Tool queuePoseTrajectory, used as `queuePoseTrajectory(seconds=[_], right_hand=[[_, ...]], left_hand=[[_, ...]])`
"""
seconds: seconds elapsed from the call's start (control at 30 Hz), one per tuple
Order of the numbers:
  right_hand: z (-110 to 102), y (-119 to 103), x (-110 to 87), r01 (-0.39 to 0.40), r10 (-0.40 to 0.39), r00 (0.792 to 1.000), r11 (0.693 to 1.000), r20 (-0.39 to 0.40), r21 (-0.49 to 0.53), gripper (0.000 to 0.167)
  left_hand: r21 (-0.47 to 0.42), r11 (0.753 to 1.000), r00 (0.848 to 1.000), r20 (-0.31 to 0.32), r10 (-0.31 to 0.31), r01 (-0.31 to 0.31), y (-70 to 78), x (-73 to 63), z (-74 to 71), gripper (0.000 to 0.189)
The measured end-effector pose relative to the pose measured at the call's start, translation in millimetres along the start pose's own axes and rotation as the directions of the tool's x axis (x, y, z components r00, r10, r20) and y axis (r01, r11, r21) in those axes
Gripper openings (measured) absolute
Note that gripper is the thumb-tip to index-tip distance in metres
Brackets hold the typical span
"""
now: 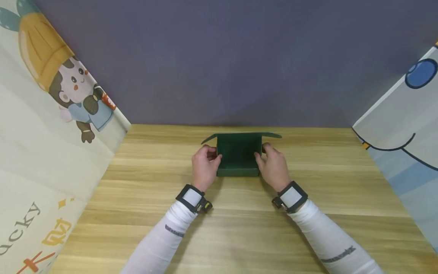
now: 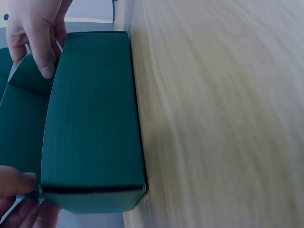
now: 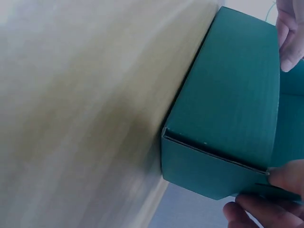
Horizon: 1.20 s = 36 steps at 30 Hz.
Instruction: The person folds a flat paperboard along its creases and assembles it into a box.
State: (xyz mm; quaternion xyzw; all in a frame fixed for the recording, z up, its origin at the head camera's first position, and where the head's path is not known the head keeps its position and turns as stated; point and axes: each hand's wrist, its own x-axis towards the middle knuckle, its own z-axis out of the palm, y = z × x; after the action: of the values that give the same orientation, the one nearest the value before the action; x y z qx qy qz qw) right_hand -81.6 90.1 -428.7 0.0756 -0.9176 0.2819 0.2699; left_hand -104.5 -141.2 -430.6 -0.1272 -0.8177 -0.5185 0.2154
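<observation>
A small green cardboard box stands on the table with its lid raised at the back and its dark inside showing. The lid's side flaps spread out to left and right. At the left side wall, my left hand pinches the edge, thumb inside and fingers outside. My right hand grips the opposite side wall the same way. Both wrist views show the smooth front panel and a thumb over the rim at a near corner. The fingers behind the side walls are partly hidden.
The wood-grain table extends around the box on all sides. A dark grey-blue backdrop rises behind its far edge. Printed cartoon panels flank it, a cream one at left and a pale one at right.
</observation>
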Motion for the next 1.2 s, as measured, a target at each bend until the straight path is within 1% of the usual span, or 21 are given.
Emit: queuePoseTrajectory(seconds=[0.17, 0.23, 0.3, 0.37, 0.43, 0.5, 0.57, 0.63, 0.7, 0.73, 0.77, 0.83, 0.87, 0.93, 0.97, 1.0, 1.03, 1.1, 1.13, 1.17, 1.2], right_hand=[[-4.8, 6.7, -1.1, -0.005, 0.001, 0.997, 0.998, 0.074, 0.060, 0.023], [-6.0, 10.5, -1.5, 0.000, -0.010, 0.995, 0.995, 0.100, 0.095, 0.024], [-6.9, 14.9, -1.7, -0.002, -0.018, 0.991, 0.989, 0.132, 0.148, 0.026], [-7.8, 21.3, -2.6, -0.014, -0.022, 0.985, 0.979, 0.172, 0.204, 0.030], [-9.9, 28.2, -3.5, -0.036, -0.024, 0.974, 0.965, 0.223, 0.259, 0.035], [-12.5, 36.4, -4.7, -0.073, -0.015, 0.958, 0.953, 0.287, 0.293, 0.040], [-15.2, 45.0, -5.3, -0.112, -0.003, 0.934, 0.947, 0.356, 0.302, 0.041], [-18.4, 52.1, -4.3, -0.164, 0.015, 0.906, 0.934, 0.423, 0.317, 0.038], [-21.3, 58.0, -1.3, -0.206, 0.017, 0.878, 0.916, 0.478, 0.346, 0.036], [-23.0, 60.3, 1.1, -0.232, 0.016, 0.865, 0.899, 0.501, 0.372, 0.037], [-24.4, 62.5, 4.1, -0.266, 0.010, 0.849, 0.873, 0.528, 0.410, 0.039], [-27.1, 65.6, 10.2, -0.357, -0.005, 0.807, 0.792, 0.590, 0.495, 0.044], [-28.1, 67.1, 13.6, -0.415, -0.013, 0.780, 0.738, 0.626, 0.532, 0.048], [-30.2, 68.7, 20.0, -0.533, -0.017, 0.716, 0.632, 0.698, 0.562, 0.045], [-31.8, 69.3, 23.1, -0.585, -0.021, 0.679, 0.587, 0.734, 0.559, 0.044], [-33.4, 69.4, 26.0, -0.625, -0.025, 0.646, 0.556, 0.763, 0.548, 0.046], [-34.7, 69.5, 28.8, -0.660, -0.021, 0.614, 0.534, 0.789, 0.528, 0.050], [-37.4, 69.4, 33.5, -0.700, -0.017, 0.562, 0.523, 0.827, 0.486, 0.064], [-39.0, 68.7, 35.6, -0.714, -0.016, 0.540, 0.521, 0.842, 0.468, 0.067], [-40.4, 67.6, 37.9, -0.722, -0.017, 0.523, 0.523, 0.852, 0.453, 0.069], [-41.8, 66.3, 40.3, -0.725, -0.018, 0.511, 0.529, 0.859, 0.442, 0.070]], left_hand=[[0.056, 0.998, 0.996, 0.083, 0.020, -0.025, -2.4, 5.7, -4.8, 0.047], [0.060, 0.997, 0.990, 0.135, 0.029, -0.038, -3.9, 7.8, -8.3, 0.057], [0.063, 0.997, 0.981, 0.191, 0.027, -0.040, -7.4, 8.3, -13.2, 0.059], [0.053, 0.998, 0.969, 0.247, 0.017, -0.031, -12.7, 7.6, -18.9, 0.060], [0.018, 1.000, 0.953, 0.303, 0.009, -0.015, -19.2, 6.7, -24.6, 0.061], [-0.016, 1.000, 0.935, 0.353, 0.017, -0.013, -25.8, 6.5, -30.1, 0.063], [-0.042, 0.999, 0.914, 0.405, 0.034, -0.019, -31.6, 7.9, -35.0, 0.064], [-0.049, 0.998, 0.892, 0.449, 0.045, -0.025, -36.3, 10.5, -39.5, 0.066], [-0.044, 0.999, 0.868, 0.496, 0.032, -0.012, -38.7, 14.2, -44.5, 0.067], [-0.039, 0.999, 0.855, 0.518, 0.018, 0.002, -38.7, 16.8, -47.1, 0.066], [-0.035, 0.999, 0.841, 0.541, -0.003, 0.026, -38.1, 19.4, -49.8, 0.065], [-0.038, 0.995, 0.806, 0.590, -0.052, 0.093, -36.2, 25.3, -55.0, 0.059], [-0.055, 0.989, 0.785, 0.615, -0.074, 0.137, -34.6, 28.4, -57.4, 0.055], [-0.091, 0.968, 0.738, 0.665, -0.116, 0.234, -32.3, 34.9, -61.3, 0.048], [-0.101, 0.956, 0.715, 0.686, -0.134, 0.277, -30.9, 38.0, -63.3, 0.045], [-0.113, 0.942, 0.694, 0.705, -0.147, 0.315, -29.7, 41.1, -65.1, 0.044], [-0.120, 0.928, 0.675, 0.720, -0.163, 0.352, -28.4, 43.6, -66.7, 0.042], [-0.097, 0.918, 0.645, 0.740, -0.192, 0.385, -26.3, 47.5, -69.4, 0.039], [-0.072, 0.920, 0.638, 0.741, -0.210, 0.386, -24.8, 48.9, -70.1, 0.038], [-0.045, 0.921, 0.636, 0.736, -0.230, 0.386, -23.0, 50.0, -70.4, 0.036], [-0.032, 0.923, 0.640, 0.730, -0.241, 0.383, -21.4, 50.9, -69.8, 0.036]])
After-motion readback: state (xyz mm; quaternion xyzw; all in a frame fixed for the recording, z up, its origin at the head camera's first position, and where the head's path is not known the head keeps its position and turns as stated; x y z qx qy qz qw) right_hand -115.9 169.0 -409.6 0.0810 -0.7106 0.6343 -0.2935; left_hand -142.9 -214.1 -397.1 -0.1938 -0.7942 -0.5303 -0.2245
